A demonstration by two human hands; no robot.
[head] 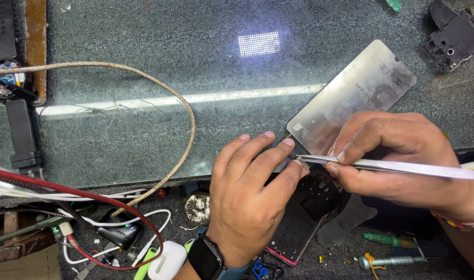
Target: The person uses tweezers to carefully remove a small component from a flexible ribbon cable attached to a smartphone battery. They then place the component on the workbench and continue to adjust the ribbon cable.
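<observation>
1. Nearest the camera, the left hand (pixel 250 194), a dark smartwatch (pixel 205 257) on its wrist, lay over the opened phone (pixel 299 223), its fingers pinched together on a small part at the phone's upper edge; what that part was I could not tell.
2. Just right of the phone's upper edge, the right hand (pixel 403 161) was closed around a pair of silver tweezers (pixel 392 166), whose tips met the left fingertips right at that small part.
3. The phone itself lay face-open at the bench's front edge, its dark inner frame with many small holes showing, tilted toward the lower left.
4. To do this well, I judged the left fingers should keep the piece steady while the tweezer tips worked gently, low and shallow, without levering against the frame.
5. Right of the phone lay a grey pry pick (pixel 346 220) and small screwdrivers (pixel 390 259); left of it, a red cable (pixel 91 199) and white earbud case (pixel 167 262).
6. Beyond the phone, a silvery metal plate (pixel 351 93) rested on the dark glass worktop (pixel 143 41), touching the right hand's knuckles.
7. Farthest off, a frayed beige cord (pixel 159 88) looped across the worktop.
</observation>
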